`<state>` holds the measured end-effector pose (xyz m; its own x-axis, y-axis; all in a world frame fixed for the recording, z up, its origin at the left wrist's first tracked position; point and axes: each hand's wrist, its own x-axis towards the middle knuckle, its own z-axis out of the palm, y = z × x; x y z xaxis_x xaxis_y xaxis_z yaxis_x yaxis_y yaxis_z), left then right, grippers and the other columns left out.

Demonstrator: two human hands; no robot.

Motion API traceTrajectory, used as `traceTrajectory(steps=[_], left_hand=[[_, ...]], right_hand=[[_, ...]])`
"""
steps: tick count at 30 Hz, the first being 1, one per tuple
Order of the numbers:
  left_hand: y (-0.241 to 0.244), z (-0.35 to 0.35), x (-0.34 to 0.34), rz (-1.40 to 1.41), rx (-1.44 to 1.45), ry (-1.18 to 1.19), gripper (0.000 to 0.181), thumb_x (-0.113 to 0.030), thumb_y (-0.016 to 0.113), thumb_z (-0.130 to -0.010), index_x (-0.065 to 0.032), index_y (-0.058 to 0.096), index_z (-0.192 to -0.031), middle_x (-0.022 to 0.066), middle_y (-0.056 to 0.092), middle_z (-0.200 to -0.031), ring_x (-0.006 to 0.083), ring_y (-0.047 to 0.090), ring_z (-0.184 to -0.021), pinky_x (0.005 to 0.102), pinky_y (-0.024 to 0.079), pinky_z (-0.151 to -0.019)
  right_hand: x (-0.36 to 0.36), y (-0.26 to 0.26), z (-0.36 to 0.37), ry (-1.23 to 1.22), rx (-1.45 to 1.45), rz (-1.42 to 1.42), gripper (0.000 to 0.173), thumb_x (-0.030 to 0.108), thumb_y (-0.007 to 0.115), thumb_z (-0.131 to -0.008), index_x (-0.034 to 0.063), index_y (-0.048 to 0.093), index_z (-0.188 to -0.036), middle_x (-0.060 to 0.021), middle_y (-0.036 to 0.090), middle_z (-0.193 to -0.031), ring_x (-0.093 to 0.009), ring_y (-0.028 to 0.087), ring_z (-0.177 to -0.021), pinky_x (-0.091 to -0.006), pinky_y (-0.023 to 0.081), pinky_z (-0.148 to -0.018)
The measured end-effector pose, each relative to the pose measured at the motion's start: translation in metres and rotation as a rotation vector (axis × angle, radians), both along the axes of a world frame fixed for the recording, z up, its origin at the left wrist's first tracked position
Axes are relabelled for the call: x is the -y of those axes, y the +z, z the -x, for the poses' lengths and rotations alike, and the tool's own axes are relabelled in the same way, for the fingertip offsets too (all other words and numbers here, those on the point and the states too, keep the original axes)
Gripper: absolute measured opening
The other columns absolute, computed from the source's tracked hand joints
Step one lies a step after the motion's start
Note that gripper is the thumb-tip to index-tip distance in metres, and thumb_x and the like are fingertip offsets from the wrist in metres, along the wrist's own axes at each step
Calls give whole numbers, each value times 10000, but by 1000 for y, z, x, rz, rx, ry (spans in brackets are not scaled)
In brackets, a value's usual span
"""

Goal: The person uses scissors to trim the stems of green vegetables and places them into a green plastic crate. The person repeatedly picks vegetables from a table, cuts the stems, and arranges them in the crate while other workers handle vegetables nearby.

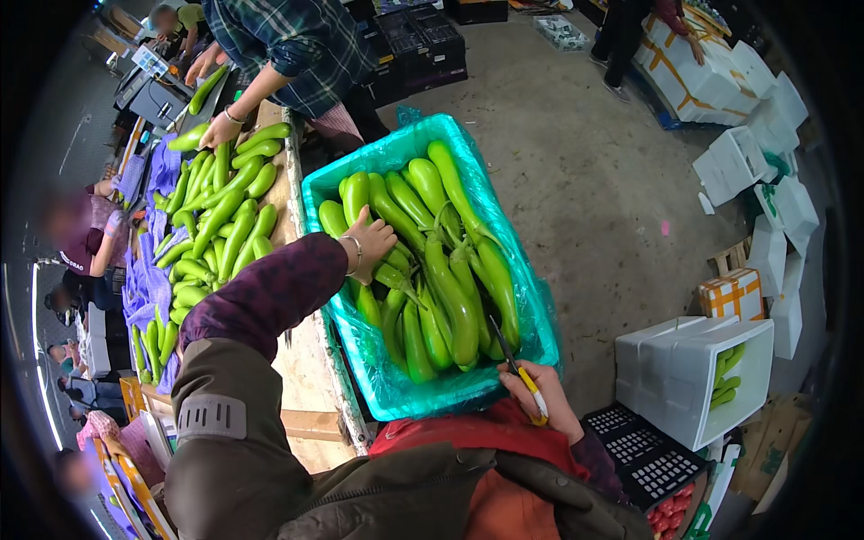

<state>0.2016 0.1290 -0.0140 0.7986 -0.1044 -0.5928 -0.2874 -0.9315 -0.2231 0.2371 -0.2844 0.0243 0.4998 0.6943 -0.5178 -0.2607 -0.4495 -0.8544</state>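
A crate (472,135) lined with teal plastic film stands in front of me, filled with long green eggplants (452,304). My left hand (368,246) lies over eggplants on the crate's left side, thumb apart from the fingers. The palm hides what is under it, so a grip cannot be made out. At the near right corner, my right hand (540,395) holds scissors (523,378) with yellow and white handles. Their dark blades point up and away, over the eggplants near the crate's right wall.
Left of the crate, a wooden table (304,378) bears a heap of green eggplants (229,216) on purple cloth. Across it, a co-worker's hand (219,128) touches an eggplant. White foam boxes (695,378) line the right side, near a black plastic crate (641,452). Concrete floor (580,223) lies between.
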Motion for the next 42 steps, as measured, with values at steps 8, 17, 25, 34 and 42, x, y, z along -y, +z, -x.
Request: traceTrajectory(steps=[8, 17, 25, 34, 42], left_hand=[[63, 2, 32, 295, 295, 308, 835, -425, 780, -510, -24, 471, -1175, 143, 534, -1137, 325, 485, -1138, 589, 229, -1072], [139, 65, 91, 374, 454, 610, 744, -435, 765, -531, 14, 511, -1067, 166, 572, -1038, 318, 539, -1038, 404, 394, -920], [139, 106, 117, 435, 207, 819, 750, -414, 766, -550, 46, 524, -1090, 238, 622, -940, 402, 600, -909, 425, 483, -822], [99, 154, 92, 1353, -350, 1354, 566, -379, 675, -732, 20, 569, -1120, 93, 630, -880, 178, 624, -791, 295, 507, -683], [91, 186, 106, 1996, -409, 1731, 695, -435, 663, -732, 8, 489, -1239, 165, 596, -1075, 277, 622, -915, 402, 517, -826]], right_hand=[[-4, 14, -1, -41, -64, -37, 244, 161, 664, -883, -28, 639, -1036, 1, 540, -661, -39, 466, -610, -218, 396, -536], [-66, 33, 8, 109, 484, -380, 322, 144, 695, -844, -33, 609, -1099, -48, 539, -717, -82, 478, -612, -248, 420, -561], [-85, 40, 24, 144, 717, -395, 302, 244, 712, -821, -26, 621, -922, -170, 587, -696, -341, 592, -612, -392, 451, -541], [-76, 26, 30, 102, 661, -375, 317, 279, 711, -826, 28, 589, -677, -135, 532, -515, -326, 541, -453, -384, 407, -434], [-86, 39, 28, 384, 792, -223, 360, 396, 697, -809, 47, 625, -761, -125, 554, -606, -331, 572, -573, -409, 425, -517]])
